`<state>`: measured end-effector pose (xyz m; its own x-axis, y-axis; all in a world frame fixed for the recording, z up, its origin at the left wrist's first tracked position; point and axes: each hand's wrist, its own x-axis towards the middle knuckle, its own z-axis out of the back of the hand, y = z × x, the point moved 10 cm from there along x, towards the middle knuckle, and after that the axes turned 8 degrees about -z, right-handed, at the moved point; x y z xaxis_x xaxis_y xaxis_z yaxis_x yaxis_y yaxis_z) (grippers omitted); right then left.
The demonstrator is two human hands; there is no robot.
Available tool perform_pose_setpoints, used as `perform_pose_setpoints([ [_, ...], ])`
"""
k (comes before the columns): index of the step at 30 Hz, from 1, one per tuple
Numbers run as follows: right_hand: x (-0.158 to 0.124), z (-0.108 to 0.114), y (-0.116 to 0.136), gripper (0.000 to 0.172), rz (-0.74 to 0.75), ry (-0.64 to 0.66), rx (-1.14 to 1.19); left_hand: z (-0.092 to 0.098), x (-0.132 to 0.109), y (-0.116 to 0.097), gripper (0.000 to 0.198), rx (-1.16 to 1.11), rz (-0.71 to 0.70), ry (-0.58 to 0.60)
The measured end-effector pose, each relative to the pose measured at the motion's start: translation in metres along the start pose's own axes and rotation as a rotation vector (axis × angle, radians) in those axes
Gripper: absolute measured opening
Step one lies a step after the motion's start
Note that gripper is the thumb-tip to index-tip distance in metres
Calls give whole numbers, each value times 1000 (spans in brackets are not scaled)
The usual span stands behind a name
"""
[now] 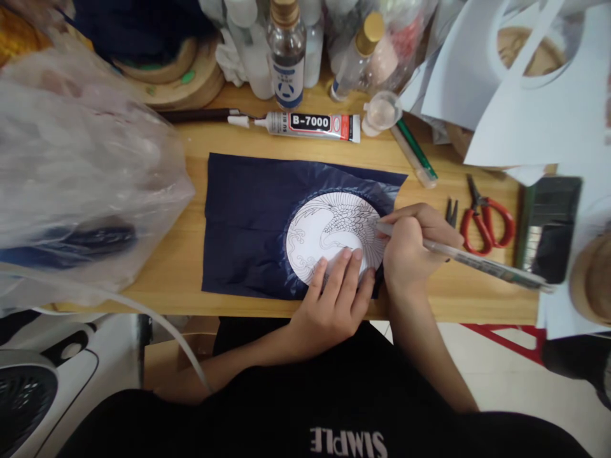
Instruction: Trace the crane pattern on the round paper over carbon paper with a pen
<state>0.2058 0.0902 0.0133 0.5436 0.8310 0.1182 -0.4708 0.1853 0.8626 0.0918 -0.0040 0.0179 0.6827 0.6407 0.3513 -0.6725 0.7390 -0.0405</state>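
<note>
A round white paper [310, 235] printed with a line drawing of a long-necked bird with feathers lies on a dark blue sheet [243, 222], towards its right side. My left hand [338, 292] rests flat on the lower edge of the paper, its fingers stretched out. In my right hand [415, 245] is a slim clear pen [491, 267], gripped near its front end. The pen's tip touches or hovers just over the feathers at the right of the drawing; I cannot tell which. Creases run through the blue sheet around the paper.
Behind the sheet lie a B-7000 glue tube [312, 126], a small clear cup [382, 111] and a green stick [416, 149]. Bottles [289, 63] stand farther back. Red-handled pliers [487, 222] and a phone-like dark object [551, 229] are at right, a plastic bag [90, 165] at left.
</note>
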Motion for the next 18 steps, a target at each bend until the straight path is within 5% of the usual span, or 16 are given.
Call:
perform_pose_setpoints([
  [18, -2, -5, 1, 23, 96, 51, -5, 0, 0, 0, 42, 14, -3, 13],
])
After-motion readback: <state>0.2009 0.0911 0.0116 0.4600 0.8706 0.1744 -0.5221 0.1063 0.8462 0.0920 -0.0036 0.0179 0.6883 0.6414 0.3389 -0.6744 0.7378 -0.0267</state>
